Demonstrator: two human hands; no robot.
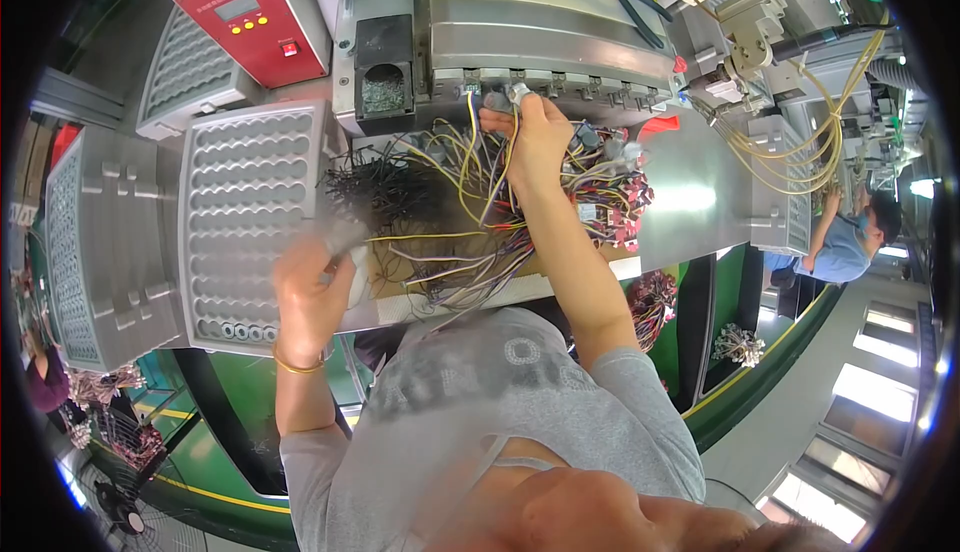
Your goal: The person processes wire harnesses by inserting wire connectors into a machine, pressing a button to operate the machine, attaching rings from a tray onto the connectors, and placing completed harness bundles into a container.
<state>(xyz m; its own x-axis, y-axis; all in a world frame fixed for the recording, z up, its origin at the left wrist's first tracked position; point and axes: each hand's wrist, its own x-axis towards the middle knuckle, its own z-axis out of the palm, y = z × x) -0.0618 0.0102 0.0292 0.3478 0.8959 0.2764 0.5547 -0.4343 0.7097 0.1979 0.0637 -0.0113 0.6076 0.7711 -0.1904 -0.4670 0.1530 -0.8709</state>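
Counts at the metal counter. Grips: two, the left grip and the right grip. Red control box: one, bearing three yellow buttons and one red switch. Pliers: one pair. Black bin: one. Grey recessed trays: at least two. Pale rings in the nearest: four. Wires: many, too tangled to count. Co-workers: at least one.

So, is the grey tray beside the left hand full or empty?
It looks nearly empty: the grey tray shows only a few ring-shaped pieces, in its nearest row.
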